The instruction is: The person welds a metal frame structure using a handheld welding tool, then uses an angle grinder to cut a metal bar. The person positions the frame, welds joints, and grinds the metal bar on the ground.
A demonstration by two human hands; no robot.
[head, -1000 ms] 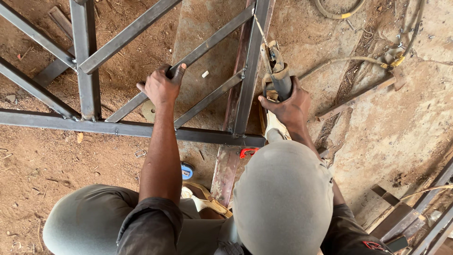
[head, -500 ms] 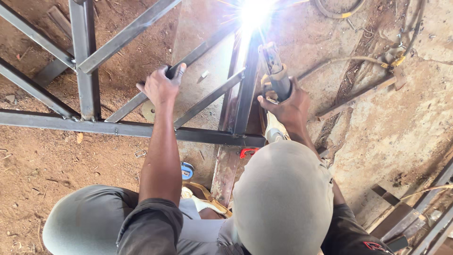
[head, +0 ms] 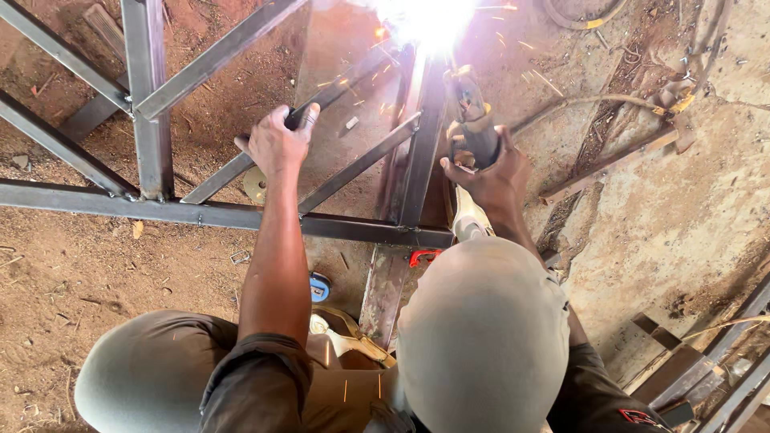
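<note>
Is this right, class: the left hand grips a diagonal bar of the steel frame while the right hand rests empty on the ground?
Not quite. In the head view the right hand is not empty on the ground: it holds a welding tool at the steel frame. The left hand does grip a diagonal bar.

Dirt floor (head: 96, 273) w/ steel frame (head: 208, 212), blue disc (head: 320, 285).

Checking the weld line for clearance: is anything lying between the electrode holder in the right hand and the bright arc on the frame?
Nothing visible does. The right hand grips the electrode holder, and the steel bar runs bare from it to the arc. Glare hides the joint itself. The left hand grips a diagonal bar off to the side.
</note>
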